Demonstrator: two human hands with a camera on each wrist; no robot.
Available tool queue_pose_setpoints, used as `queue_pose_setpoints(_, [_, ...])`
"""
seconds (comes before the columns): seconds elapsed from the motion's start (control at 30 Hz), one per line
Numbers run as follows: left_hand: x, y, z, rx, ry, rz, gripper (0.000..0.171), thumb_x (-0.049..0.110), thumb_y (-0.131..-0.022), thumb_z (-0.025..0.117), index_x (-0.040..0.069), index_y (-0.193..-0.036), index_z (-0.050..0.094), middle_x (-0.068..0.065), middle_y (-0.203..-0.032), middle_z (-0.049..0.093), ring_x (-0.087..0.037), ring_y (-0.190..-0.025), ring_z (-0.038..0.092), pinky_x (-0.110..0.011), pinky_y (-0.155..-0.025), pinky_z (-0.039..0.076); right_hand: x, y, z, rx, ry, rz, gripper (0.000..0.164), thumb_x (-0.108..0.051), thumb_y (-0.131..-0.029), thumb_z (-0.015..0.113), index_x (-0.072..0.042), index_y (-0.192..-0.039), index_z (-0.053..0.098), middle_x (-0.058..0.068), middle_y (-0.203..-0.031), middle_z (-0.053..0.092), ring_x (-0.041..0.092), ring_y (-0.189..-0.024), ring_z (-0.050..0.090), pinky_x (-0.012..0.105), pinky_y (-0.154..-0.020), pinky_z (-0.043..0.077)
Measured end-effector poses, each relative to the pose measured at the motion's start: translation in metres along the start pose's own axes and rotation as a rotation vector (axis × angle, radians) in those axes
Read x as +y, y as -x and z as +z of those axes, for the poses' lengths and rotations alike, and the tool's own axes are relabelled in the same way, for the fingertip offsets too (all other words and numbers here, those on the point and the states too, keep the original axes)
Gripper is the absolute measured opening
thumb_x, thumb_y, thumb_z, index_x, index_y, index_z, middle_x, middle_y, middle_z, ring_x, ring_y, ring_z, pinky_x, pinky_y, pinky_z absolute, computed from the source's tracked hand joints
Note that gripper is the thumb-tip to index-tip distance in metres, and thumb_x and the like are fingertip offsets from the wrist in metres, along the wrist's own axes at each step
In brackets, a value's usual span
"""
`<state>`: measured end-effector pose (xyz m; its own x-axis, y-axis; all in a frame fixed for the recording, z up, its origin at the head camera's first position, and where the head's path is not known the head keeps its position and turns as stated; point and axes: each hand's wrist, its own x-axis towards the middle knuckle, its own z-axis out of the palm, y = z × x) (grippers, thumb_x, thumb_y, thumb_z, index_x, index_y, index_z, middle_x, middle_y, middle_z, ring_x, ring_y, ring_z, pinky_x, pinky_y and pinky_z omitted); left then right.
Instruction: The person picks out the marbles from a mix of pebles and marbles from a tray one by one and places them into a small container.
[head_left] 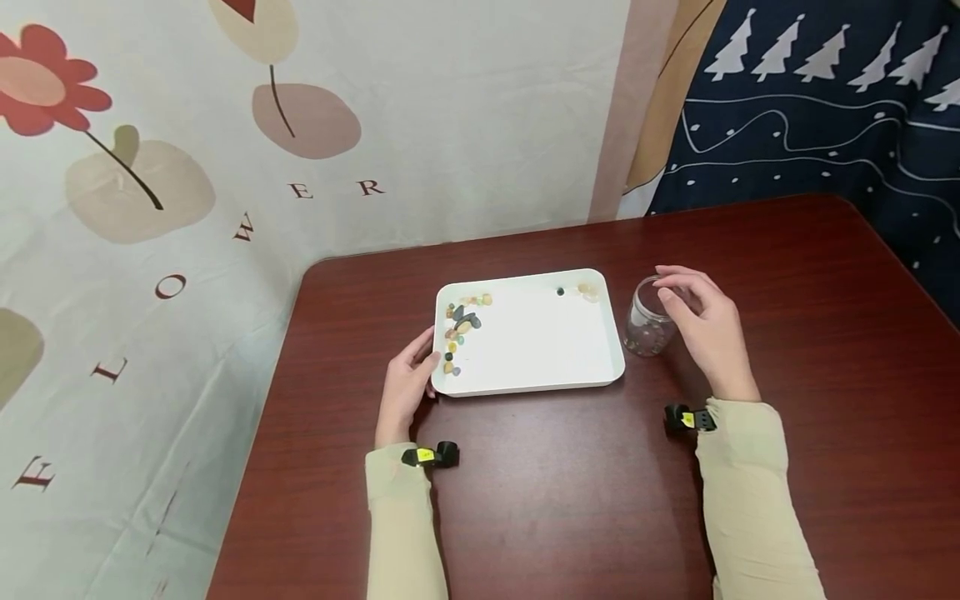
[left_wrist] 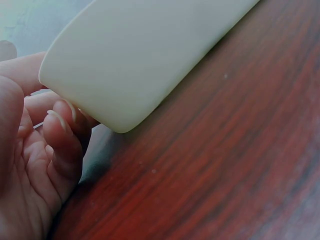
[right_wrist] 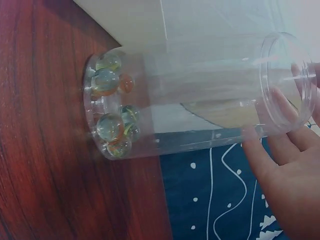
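Observation:
My left hand (head_left: 405, 385) holds the left side of a white tray (head_left: 540, 342), thumb at the rim. In the left wrist view its fingers curl at the corner of the tray (left_wrist: 135, 60). Pebbles (head_left: 467, 322) of grey, yellow, green and reddish colours lie along the tray's left side. A dark bead-like piece (head_left: 560, 292) and a few pale stones (head_left: 587, 292) sit at its far right. My right hand (head_left: 708, 333) grips the mouth of a clear jar (head_left: 643, 321) standing right of the tray. Glass marbles (right_wrist: 110, 127) with coloured swirls lie at the jar's bottom.
The dark red wooden table (head_left: 555, 492) carries the tray and jar. Behind it hangs a pale curtain (head_left: 465, 108) with flowers and letters, and at the right a navy cloth (head_left: 810, 133) with white trees. Both wrists wear small black cameras (head_left: 447, 454).

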<state>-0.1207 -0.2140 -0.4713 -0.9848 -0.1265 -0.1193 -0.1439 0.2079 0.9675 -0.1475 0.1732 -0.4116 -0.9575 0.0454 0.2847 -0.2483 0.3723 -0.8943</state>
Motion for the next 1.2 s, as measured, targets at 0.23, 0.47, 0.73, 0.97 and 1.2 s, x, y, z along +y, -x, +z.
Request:
queue_pose_setpoints(0.23, [-0.026, -0.013, -0.001, 0.016, 0.015, 0.013, 0.04, 0.02, -0.086, 0.058, 0.029, -0.124, 0.053, 0.001, -0.122, 0.053, -0.016, -0.038, 0.041, -0.032, -0.035, 0.04, 0.007, -0.002, 0.001, 0.047, 0.001, -0.034, 0.023, -0.022, -0.088, 0.057, -0.011, -0.106, 0.064, -0.005, -0.121, 0.053, 0.012, -0.11, 0.049, 0.032, -0.094, 0.039])
queue_pose_setpoints(0.47, [-0.025, -0.013, -0.002, 0.018, 0.007, 0.02, 0.04, 0.021, -0.086, 0.058, 0.03, -0.125, 0.053, 0.001, -0.121, 0.054, -0.014, -0.039, 0.043, -0.03, -0.035, 0.041, -0.008, -0.001, 0.003, 0.048, 0.029, -0.031, 0.022, -0.022, -0.088, 0.056, -0.01, -0.104, 0.065, -0.004, -0.121, 0.053, 0.012, -0.11, 0.049, 0.021, -0.091, 0.04])
queue_pose_setpoints(0.73, [-0.026, -0.012, -0.002, 0.021, 0.001, 0.017, 0.04, 0.023, -0.086, 0.059, 0.032, -0.124, 0.052, 0.003, -0.122, 0.054, -0.015, -0.039, 0.042, -0.03, -0.036, 0.041, -0.016, -0.004, 0.008, 0.063, 0.058, -0.044, 0.02, -0.024, -0.088, 0.056, -0.015, -0.103, 0.066, -0.008, -0.119, 0.054, 0.006, -0.107, 0.049, 0.022, -0.088, 0.042])
queue_pose_setpoints(0.97, [-0.026, -0.012, -0.001, 0.02, 0.01, 0.024, 0.039, 0.021, -0.086, 0.058, 0.031, -0.124, 0.053, 0.002, -0.122, 0.053, -0.016, -0.041, 0.043, -0.03, -0.035, 0.041, -0.021, -0.003, 0.017, 0.074, 0.069, -0.089, 0.018, -0.026, -0.088, 0.056, -0.018, -0.1, 0.067, -0.012, -0.116, 0.055, 0.005, -0.108, 0.047, 0.021, -0.089, 0.038])
queue_pose_setpoints(1.2, [-0.027, -0.012, -0.002, 0.026, 0.016, 0.023, 0.039, 0.019, -0.086, 0.058, 0.03, -0.123, 0.053, 0.001, -0.121, 0.054, -0.016, -0.04, 0.044, -0.03, -0.035, 0.041, -0.026, -0.003, 0.029, 0.083, 0.069, -0.143, 0.017, -0.026, -0.087, 0.057, -0.018, -0.097, 0.067, -0.014, -0.113, 0.056, 0.005, -0.108, 0.047, 0.022, -0.088, 0.037])
